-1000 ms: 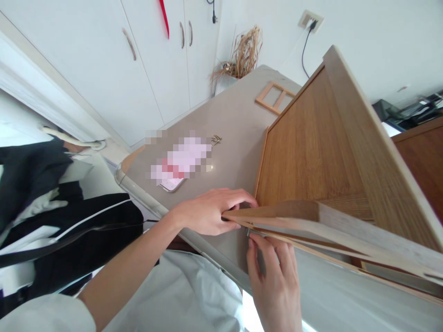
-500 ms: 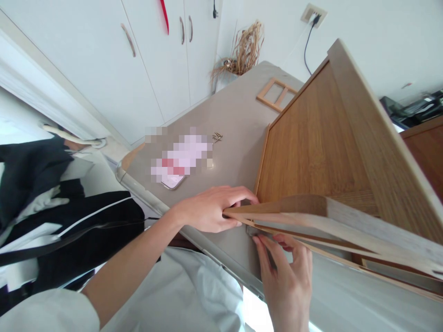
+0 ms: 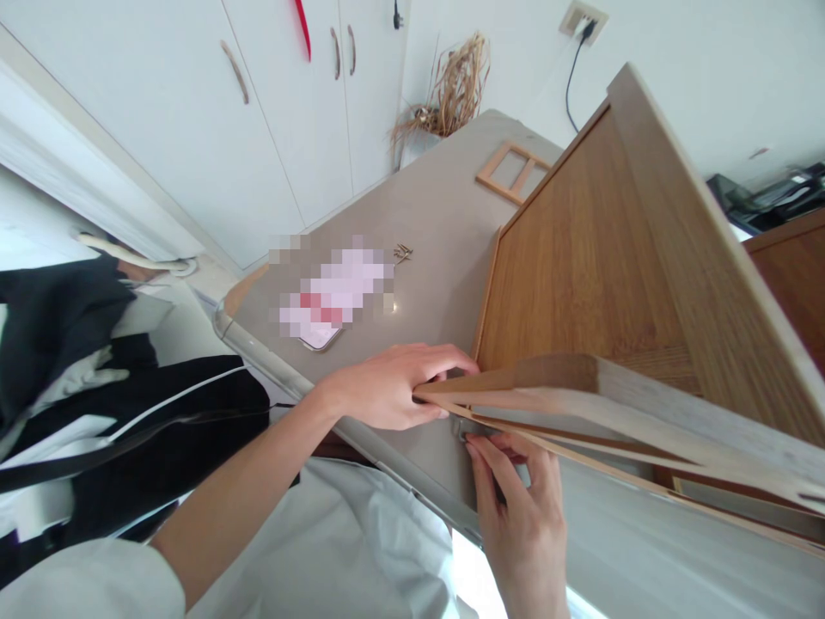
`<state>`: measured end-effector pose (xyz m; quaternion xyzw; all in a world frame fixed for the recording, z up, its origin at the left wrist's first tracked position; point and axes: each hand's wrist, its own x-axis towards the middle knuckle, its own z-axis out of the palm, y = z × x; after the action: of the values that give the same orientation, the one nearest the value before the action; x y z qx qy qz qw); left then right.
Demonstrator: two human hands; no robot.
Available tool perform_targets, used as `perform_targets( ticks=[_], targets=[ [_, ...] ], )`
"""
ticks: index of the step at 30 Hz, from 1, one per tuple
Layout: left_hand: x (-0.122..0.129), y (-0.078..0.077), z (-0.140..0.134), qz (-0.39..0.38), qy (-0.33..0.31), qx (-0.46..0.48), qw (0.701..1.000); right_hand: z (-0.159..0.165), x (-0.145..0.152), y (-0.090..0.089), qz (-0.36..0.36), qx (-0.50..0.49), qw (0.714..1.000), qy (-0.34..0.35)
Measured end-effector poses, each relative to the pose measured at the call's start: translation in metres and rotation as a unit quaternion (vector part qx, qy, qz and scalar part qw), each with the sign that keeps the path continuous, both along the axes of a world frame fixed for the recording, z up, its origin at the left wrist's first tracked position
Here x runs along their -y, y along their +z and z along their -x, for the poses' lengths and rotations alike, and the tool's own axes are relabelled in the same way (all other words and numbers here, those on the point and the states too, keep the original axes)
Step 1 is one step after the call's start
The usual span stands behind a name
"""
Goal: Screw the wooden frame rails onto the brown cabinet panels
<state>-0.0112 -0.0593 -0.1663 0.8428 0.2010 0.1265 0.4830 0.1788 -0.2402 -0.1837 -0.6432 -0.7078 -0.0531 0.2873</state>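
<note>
A wooden cabinet (image 3: 580,275) lies tipped on the table, its slim wooden leg (image 3: 516,378) pointing toward me. My left hand (image 3: 393,387) is closed round the end of that leg, fingers over the top and thumb underneath. Just below the leg's end sits a small greyish metal piece (image 3: 460,427), perhaps a bracket; its shape is hard to make out. My right hand (image 3: 519,494) has thumb and forefinger pinched together right at this piece. Whatever lies between those fingertips is too small to name.
Several small brass-coloured screws (image 3: 403,252) lie beyond a blurred-out phone (image 3: 319,337) on the grey tabletop (image 3: 425,206). A small wooden frame (image 3: 496,163) rests farther back, near a pot of dried leaves (image 3: 461,86). White cupboards (image 3: 284,112) stand behind the table.
My right hand has shifted slightly left, its fingertips closer together beside the metal piece. The left hand keeps its grip on the leg.
</note>
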Motion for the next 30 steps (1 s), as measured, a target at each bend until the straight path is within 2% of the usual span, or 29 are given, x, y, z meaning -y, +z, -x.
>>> perform_targets(
  ticks=[5, 19, 30],
  targets=[
    [0.001, -0.003, 0.0, -0.001, 0.005, -0.001, 1.0, 0.005, 0.003, 0.006, 0.026, -0.044, 0.998, 0.04],
    [0.0, 0.0, -0.001, 0.005, 0.004, -0.002, 1.0, 0.008, -0.008, 0.004, 0.023, 0.019, 1.0, 0.0],
    [-0.002, 0.004, 0.0, 0.011, -0.011, -0.008, 1.0, 0.012, -0.011, 0.015, -0.01, 0.041, 0.999, 0.01]
  ],
)
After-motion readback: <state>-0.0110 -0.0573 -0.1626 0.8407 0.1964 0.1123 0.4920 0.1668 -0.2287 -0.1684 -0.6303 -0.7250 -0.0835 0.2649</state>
